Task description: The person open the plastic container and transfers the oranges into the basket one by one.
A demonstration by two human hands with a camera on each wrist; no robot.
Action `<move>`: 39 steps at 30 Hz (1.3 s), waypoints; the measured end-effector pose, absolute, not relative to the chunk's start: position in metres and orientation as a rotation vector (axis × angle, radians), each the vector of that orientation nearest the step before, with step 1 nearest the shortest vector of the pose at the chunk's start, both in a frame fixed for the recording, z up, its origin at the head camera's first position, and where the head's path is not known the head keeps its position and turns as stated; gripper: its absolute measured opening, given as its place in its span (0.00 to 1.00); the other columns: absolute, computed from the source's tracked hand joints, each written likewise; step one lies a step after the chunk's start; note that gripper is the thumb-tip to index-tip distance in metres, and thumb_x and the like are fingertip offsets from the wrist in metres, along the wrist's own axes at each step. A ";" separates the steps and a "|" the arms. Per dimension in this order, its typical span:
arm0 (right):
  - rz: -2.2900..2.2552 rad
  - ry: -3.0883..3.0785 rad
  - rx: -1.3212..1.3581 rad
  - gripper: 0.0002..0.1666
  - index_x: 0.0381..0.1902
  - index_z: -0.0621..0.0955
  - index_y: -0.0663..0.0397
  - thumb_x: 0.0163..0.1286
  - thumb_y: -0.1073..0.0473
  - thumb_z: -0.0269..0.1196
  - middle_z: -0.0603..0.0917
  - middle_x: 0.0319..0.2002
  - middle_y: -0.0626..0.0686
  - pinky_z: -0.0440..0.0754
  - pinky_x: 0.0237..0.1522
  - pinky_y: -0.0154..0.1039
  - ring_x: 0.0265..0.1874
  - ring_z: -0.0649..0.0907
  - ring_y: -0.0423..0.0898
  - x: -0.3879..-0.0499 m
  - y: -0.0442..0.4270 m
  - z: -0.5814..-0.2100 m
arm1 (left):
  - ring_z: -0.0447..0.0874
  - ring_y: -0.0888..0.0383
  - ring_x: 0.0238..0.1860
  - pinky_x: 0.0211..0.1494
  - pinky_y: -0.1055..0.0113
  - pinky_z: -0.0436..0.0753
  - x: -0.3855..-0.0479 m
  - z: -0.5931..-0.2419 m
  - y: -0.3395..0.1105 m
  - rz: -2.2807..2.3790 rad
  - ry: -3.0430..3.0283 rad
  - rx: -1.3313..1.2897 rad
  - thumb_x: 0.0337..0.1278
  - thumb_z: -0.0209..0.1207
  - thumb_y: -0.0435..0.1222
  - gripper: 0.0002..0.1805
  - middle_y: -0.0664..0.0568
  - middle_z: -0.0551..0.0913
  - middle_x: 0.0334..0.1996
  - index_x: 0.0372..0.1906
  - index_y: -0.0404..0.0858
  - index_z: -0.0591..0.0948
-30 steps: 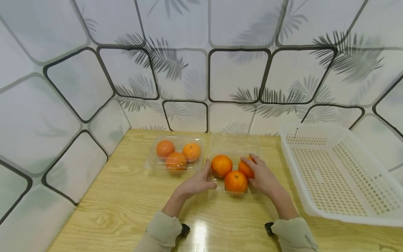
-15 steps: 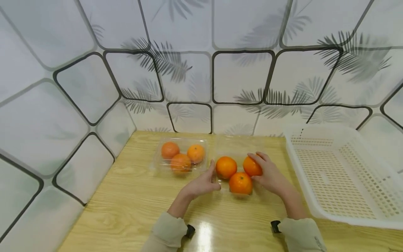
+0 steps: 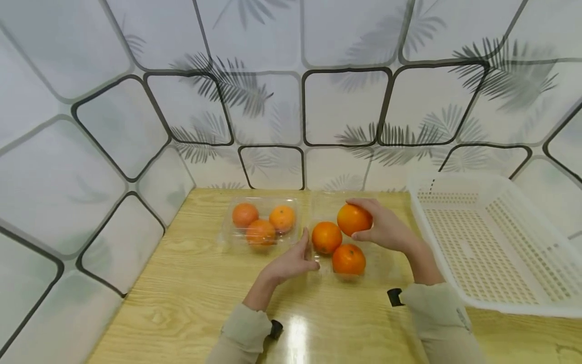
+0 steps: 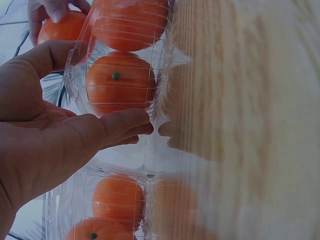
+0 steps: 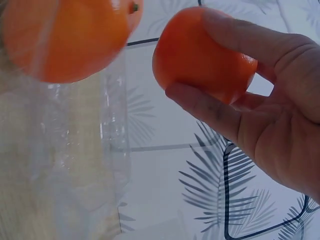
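My right hand (image 3: 387, 227) holds an orange (image 3: 352, 220) between thumb and fingers, above the back part of an open clear plastic box (image 3: 383, 264). The right wrist view shows the same grip, thumb on one side of the fruit and fingers on the other. Two more oranges, one at the left (image 3: 326, 237) and one at the front (image 3: 348, 259), lie in that box. At the box's left side is my left hand (image 3: 291, 261). Its fingers (image 4: 122, 122) lie nearly straight along the wall, and its thumb is at the rim in the left wrist view.
Left of the hands, a clear plastic box (image 3: 231, 242) holds 3 oranges behind its transparent plastic. A white perforated basket (image 3: 447, 283) stands at the right. A patterned wall (image 3: 273, 167) borders the back and left of the wooden table (image 3: 182, 308).
My right hand has lifted the right-hand orange and moved it back and slightly left, away from the other two. My left hand stays at the box's left side.
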State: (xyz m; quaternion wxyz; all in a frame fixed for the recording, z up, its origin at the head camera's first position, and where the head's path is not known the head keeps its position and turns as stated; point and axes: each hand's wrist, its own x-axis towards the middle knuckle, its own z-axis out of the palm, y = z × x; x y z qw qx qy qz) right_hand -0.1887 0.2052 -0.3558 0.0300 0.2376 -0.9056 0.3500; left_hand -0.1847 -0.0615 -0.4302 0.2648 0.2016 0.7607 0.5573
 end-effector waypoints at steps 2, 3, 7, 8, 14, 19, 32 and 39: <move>1.105 -2.787 0.762 0.45 0.69 0.70 0.60 0.55 0.64 0.76 0.72 0.66 0.65 0.73 0.59 0.61 0.58 0.76 0.62 -0.192 0.203 -0.349 | 0.42 0.49 0.78 0.77 0.53 0.50 -0.185 -0.430 -0.062 1.516 2.051 0.545 0.56 0.61 0.27 0.60 0.36 0.34 0.78 0.77 0.34 0.27; 1.123 -2.786 0.774 0.45 0.69 0.70 0.60 0.54 0.64 0.76 0.72 0.66 0.64 0.73 0.60 0.60 0.58 0.76 0.61 -0.194 0.202 -0.346 | 0.44 0.49 0.78 0.77 0.53 0.51 -0.185 -0.430 -0.062 1.521 2.051 0.546 0.56 0.61 0.27 0.60 0.36 0.35 0.78 0.77 0.34 0.27; 1.203 -2.799 0.774 0.45 0.69 0.70 0.58 0.54 0.63 0.76 0.74 0.65 0.61 0.75 0.57 0.58 0.56 0.77 0.58 -0.198 0.199 -0.333 | 0.51 0.49 0.76 0.76 0.52 0.55 -0.186 -0.431 -0.062 1.522 2.052 0.551 0.56 0.62 0.28 0.60 0.36 0.38 0.78 0.77 0.35 0.28; 1.227 -2.803 0.767 0.44 0.69 0.71 0.57 0.54 0.63 0.76 0.74 0.64 0.60 0.76 0.56 0.57 0.56 0.77 0.58 -0.199 0.199 -0.330 | 0.50 0.49 0.76 0.76 0.52 0.55 -0.187 -0.432 -0.062 1.522 2.051 0.553 0.56 0.61 0.28 0.59 0.36 0.37 0.78 0.77 0.35 0.28; 1.376 -2.819 0.690 0.42 0.65 0.67 0.53 0.55 0.62 0.75 0.70 0.63 0.59 0.79 0.51 0.53 0.54 0.75 0.59 -0.204 0.200 -0.317 | 0.42 0.49 0.78 0.77 0.52 0.52 -0.186 -0.430 -0.063 1.523 2.058 0.558 0.57 0.61 0.28 0.59 0.38 0.35 0.79 0.77 0.35 0.28; 1.433 -2.816 0.658 0.42 0.65 0.66 0.51 0.56 0.62 0.74 0.67 0.63 0.62 0.81 0.47 0.49 0.50 0.77 0.61 -0.209 0.205 -0.311 | 0.45 0.49 0.78 0.77 0.53 0.53 -0.184 -0.430 -0.063 1.525 2.059 0.557 0.57 0.62 0.29 0.59 0.36 0.38 0.78 0.77 0.35 0.28; 1.873 -2.619 0.587 0.37 0.60 0.62 0.45 0.59 0.74 0.64 0.67 0.57 0.67 0.87 0.39 0.48 0.41 0.82 0.58 -0.215 0.233 -0.290 | 0.48 0.46 0.77 0.76 0.52 0.57 -0.184 -0.428 -0.063 1.498 2.092 0.531 0.57 0.63 0.31 0.59 0.32 0.46 0.77 0.78 0.36 0.29; 1.910 -2.604 0.467 0.35 0.59 0.60 0.40 0.63 0.74 0.62 0.67 0.57 0.65 0.87 0.40 0.48 0.42 0.83 0.54 -0.221 0.260 -0.286 | 0.48 0.45 0.77 0.76 0.52 0.56 -0.183 -0.429 -0.062 1.513 2.071 0.526 0.57 0.62 0.30 0.60 0.33 0.45 0.77 0.78 0.37 0.29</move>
